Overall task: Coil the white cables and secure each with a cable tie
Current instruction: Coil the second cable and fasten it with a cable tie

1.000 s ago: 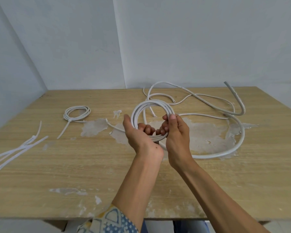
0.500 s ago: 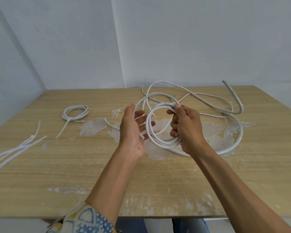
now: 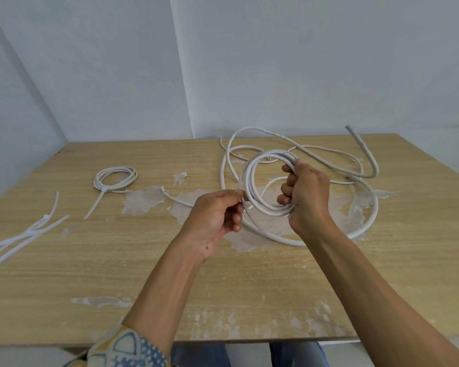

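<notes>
A white cable (image 3: 247, 181) is held above the far middle of the table (image 3: 90, 274), gathered into several loops that stand nearly upright. The loops are gripped on their right side by the right hand (image 3: 306, 197), with the fingers curled round the bundle and the thumb on top. On their left side they are met by the left hand (image 3: 215, 215). Its thumb and forefinger are pressed together on a strand there, and its other fingers are curled loosely beneath.

A free cable end (image 3: 170, 194) lies on the table just left of the left hand, on a patch of worn veneer. Whether it belongs to the held cable cannot be told, as the stretch between is hidden behind the hand.

A thick cable (image 3: 368, 155) lies in a wide arc beneath and to the right of the hands, with one end raised near the far right corner. Thinner loose cables (image 3: 223, 170) are tangled along the far edge behind the loops.

A tied coil (image 3: 115, 177) lies toward the far left corner, well apart from the hands, with the tail of its tie pointing toward the near left. A few cable ties (image 3: 24, 238) are spread at the left edge. A patterned sleeve (image 3: 125, 348) is seen at the near edge.
</notes>
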